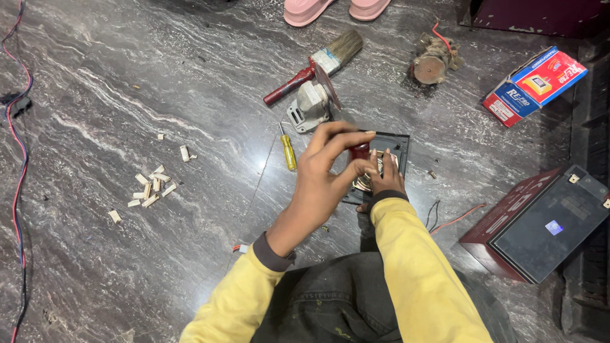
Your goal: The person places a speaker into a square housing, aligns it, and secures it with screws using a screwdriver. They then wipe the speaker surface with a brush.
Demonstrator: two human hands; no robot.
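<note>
The left hand [327, 168] pinches a red tool handle [360, 150] over the coil [367, 181] on the black plate [391, 149], floor centre. The right hand [386, 181] presses the coil, grip clenched. Yellow screwdriver [288, 151] at nine o'clock, brush [318, 63] at eleven.

Place: informal repair workshop on a stone floor [127, 267]
Signs, upper frame: paintbrush [321, 63], yellow screwdriver [288, 149], old motor part [432, 62]
Right: battery [549, 222]
Left: wires [19, 146]
</note>
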